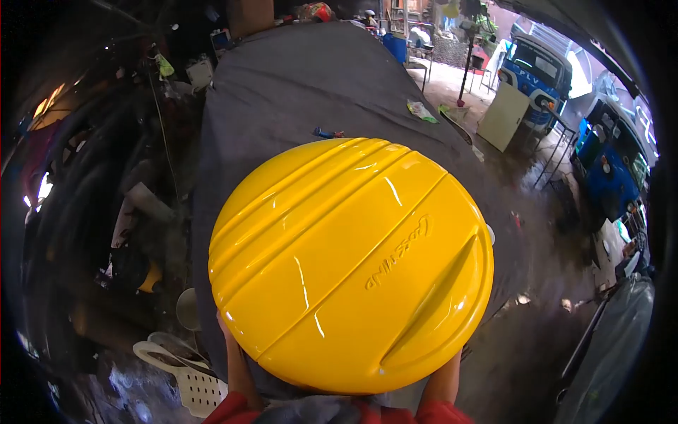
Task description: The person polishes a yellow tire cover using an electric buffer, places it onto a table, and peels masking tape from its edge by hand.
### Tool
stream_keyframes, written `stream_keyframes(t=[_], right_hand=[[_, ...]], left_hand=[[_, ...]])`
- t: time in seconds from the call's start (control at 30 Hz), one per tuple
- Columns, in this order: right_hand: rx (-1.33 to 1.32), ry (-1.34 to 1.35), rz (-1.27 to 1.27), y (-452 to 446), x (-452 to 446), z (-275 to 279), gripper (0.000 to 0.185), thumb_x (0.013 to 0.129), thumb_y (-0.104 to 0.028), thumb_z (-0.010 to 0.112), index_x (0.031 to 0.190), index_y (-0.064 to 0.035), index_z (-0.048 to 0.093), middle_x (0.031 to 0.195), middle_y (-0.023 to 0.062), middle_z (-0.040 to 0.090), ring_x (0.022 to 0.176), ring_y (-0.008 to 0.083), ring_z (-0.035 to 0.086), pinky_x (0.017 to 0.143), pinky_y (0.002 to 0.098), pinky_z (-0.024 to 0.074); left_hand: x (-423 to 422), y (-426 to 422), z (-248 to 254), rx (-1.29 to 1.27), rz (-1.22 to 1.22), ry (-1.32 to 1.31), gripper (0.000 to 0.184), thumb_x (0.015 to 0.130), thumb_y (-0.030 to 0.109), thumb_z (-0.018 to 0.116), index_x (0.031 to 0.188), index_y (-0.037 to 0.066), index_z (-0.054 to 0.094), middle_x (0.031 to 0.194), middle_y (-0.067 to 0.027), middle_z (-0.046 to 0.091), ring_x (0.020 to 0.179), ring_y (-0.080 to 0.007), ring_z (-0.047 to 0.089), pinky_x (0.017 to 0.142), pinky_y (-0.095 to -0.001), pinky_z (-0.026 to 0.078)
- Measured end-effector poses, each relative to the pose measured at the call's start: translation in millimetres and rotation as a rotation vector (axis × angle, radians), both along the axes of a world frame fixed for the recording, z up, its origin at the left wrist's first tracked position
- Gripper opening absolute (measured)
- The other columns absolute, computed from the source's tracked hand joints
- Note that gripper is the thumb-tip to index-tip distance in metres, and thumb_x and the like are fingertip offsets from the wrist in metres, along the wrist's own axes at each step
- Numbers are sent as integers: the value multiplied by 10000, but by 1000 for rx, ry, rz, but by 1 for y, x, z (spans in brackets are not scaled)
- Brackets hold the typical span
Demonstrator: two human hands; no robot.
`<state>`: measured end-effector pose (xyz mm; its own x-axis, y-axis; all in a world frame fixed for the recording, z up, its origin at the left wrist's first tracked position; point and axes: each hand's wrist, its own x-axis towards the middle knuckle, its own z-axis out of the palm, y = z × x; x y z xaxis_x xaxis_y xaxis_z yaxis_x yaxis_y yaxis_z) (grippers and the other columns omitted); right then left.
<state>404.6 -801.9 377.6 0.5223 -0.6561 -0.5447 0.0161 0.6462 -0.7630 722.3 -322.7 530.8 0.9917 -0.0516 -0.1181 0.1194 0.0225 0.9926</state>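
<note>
A glossy yellow spare tire cover (339,275) fills the middle of the head view, held in front of me over a grey cloth. Its face has raised ribs, a curved scoop and the embossed word CROSSWIND. My left hand (224,331) grips its lower left edge, with most of the fingers hidden behind it. At the lower right, my right hand (455,362) reaches behind the rim; only the wrist side shows, and its fingers are out of sight. Both forearms come from red sleeves.
The grey cloth (304,78) covers a long surface, with a small blue-and-red item (328,133) and a plastic wrapper (421,111) on it. A white perforated chair (201,389) stands lower left. A blue-and-white vehicle (533,74) and a pale panel (503,116) are at right.
</note>
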Motion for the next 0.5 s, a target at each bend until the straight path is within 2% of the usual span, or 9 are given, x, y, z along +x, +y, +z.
stream_keyframes(t=[0.5], right_hand=[[-121,45,31,-40,9,21,305,886,-208,578,1097,10,611,996,131,665,837,270,653,711,374,542]], left_hand=[[28,-14,-16,26,-31,12,370,954,277,481,1243,49,509,1012,-26,633,792,-109,597,671,-251,484]])
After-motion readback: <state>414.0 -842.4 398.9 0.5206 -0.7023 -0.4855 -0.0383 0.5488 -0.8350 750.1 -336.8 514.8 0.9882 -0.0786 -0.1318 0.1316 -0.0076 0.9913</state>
